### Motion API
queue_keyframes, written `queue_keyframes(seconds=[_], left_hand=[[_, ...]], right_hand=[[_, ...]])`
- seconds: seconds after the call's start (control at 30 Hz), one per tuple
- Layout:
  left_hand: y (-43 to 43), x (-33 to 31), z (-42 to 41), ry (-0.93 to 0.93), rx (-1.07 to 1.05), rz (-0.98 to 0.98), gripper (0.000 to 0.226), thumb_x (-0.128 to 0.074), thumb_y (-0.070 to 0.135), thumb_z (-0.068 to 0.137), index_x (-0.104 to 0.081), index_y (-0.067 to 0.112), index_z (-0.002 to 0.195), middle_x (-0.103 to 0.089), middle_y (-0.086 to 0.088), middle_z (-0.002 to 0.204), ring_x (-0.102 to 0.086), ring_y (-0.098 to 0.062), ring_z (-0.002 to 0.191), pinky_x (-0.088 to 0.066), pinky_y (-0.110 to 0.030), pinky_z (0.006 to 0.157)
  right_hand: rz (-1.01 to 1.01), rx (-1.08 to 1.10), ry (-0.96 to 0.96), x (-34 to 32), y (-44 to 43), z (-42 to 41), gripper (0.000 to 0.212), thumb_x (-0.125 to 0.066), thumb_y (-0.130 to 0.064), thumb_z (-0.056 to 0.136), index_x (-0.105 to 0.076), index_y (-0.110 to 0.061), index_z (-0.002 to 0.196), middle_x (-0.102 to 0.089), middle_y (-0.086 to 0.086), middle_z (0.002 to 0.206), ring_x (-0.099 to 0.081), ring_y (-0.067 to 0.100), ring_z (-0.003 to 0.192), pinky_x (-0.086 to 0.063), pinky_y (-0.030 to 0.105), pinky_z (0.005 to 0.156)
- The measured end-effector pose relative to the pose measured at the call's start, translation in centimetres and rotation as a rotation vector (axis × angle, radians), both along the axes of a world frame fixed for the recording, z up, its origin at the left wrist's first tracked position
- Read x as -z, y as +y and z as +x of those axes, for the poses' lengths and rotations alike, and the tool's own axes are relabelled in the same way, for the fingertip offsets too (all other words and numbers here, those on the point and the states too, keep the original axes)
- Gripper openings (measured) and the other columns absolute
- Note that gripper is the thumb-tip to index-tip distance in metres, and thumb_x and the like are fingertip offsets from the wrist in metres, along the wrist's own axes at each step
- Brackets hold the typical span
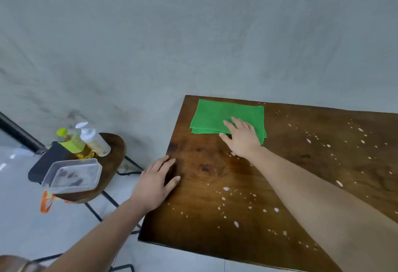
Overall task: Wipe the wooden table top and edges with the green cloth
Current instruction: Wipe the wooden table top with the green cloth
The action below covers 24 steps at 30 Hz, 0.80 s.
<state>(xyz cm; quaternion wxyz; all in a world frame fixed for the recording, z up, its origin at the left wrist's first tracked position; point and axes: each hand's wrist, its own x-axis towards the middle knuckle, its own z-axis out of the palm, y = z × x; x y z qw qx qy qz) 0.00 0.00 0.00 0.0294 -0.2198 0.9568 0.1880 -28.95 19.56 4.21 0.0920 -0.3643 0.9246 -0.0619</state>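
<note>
1. Wooden table (215, 185): dark top w/ pale spots scattered over its middle and right; the far-left corner near the cloth looks mostly free of spots.
2. Green cloth (217, 116): folded rectangle lying flat at the far-left corner of the top, long axis approx. parallel to the far edge. The spots lie nearer the person and to the right of it, so the coming wipe probably has to run that way.
3. Right hand (241, 136): palm down, fingers spread flat on the cloth's near-right part; pressing, not pinching or clamping it. It is the hand on the cloth.
4. Left hand (156, 182): open, flat on the table's left edge, well apart from the cloth; holds nothing, appears to brace.
5. Side stool (114, 153), left of the table: bottles (84, 140) and clear tub (72, 175); not involved.
</note>
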Motion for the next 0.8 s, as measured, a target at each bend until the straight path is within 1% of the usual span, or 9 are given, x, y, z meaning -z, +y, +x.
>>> queue_keyframes(seconds=[0.1,0.2,0.37,0.47,0.53,0.6,0.8], left_hand=[[-0.2,0.0,0.5,0.010,-0.016,0.023,0.075,-0.037,0.078,0.106,-0.028,0.042,0.171,-0.026,0.012,0.179,-0.033,-0.019,0.162,-0.028,-0.046,0.132],[0.0,0.0,0.9,0.014,-0.017,0.024,0.075,-0.037,0.078,0.105,-0.028,0.042,0.171,-0.026,0.013,0.179,-0.030,-0.017,0.163,-0.029,-0.044,0.132],[0.6,-0.1,1.3,0.022,-0.028,0.045,0.076,-0.035,0.078,0.105,-0.027,0.042,0.172,-0.025,0.013,0.179,-0.029,-0.017,0.164,-0.029,-0.044,0.133],[0.9,0.0,1.7,0.036,-0.046,0.047,0.072,-0.036,0.075,0.108,-0.029,0.041,0.171,-0.026,0.013,0.179,-0.030,-0.016,0.163,-0.030,-0.043,0.133],[0.8,0.0,2.0,0.049,-0.067,0.062,0.069,-0.036,0.072,0.110,-0.030,0.042,0.171,-0.028,0.014,0.178,-0.032,-0.015,0.161,-0.031,-0.042,0.132],[0.6,0.0,2.6,0.071,-0.095,0.101,0.066,-0.035,0.071,0.110,-0.032,0.042,0.170,-0.032,0.014,0.176,-0.034,-0.015,0.160,-0.033,-0.043,0.131],[-0.1,-0.6,4.7,0.166,-0.136,0.133,0.062,-0.034,0.067,0.113,-0.040,0.036,0.167,-0.041,0.008,0.172,-0.041,-0.017,0.158,-0.037,-0.049,0.129]], right_hand=[[0.048,0.005,0.015,-0.3,-2.2,-1.6,0.072,-0.022,-0.066,0.115,-0.012,-0.030,0.177,-0.006,0.009,0.185,-0.007,0.031,0.171,-0.005,0.053,0.138],[0.065,0.037,-0.011,-0.5,-3.7,-2.6,0.073,-0.019,-0.067,0.114,-0.004,-0.033,0.177,0.003,0.009,0.185,0.001,0.032,0.171,-0.003,0.055,0.138],[0.089,0.080,-0.061,0.0,-4.8,-4.1,0.073,-0.017,-0.067,0.114,0.004,-0.034,0.176,0.009,0.008,0.185,0.008,0.032,0.171,0.001,0.056,0.137],[0.126,0.089,-0.083,1.4,-5.3,-3.3,0.071,-0.009,-0.067,0.114,0.007,-0.035,0.176,0.015,0.007,0.184,0.014,0.031,0.170,0.005,0.058,0.136],[0.125,0.046,-0.063,2.5,-5.7,-1.6,0.071,-0.005,-0.067,0.113,0.008,-0.036,0.175,0.016,0.006,0.184,0.016,0.031,0.170,0.005,0.059,0.136],[0.107,-0.041,-0.042,3.9,-5.8,1.1,0.072,-0.003,-0.070,0.111,0.009,-0.038,0.175,0.017,0.004,0.184,0.016,0.030,0.170,0.007,0.059,0.136],[0.064,-0.269,-0.003,7.1,-5.1,12.5,0.077,0.008,-0.078,0.103,0.013,-0.043,0.173,0.021,0.001,0.182,0.021,0.029,0.169,0.011,0.060,0.134]])
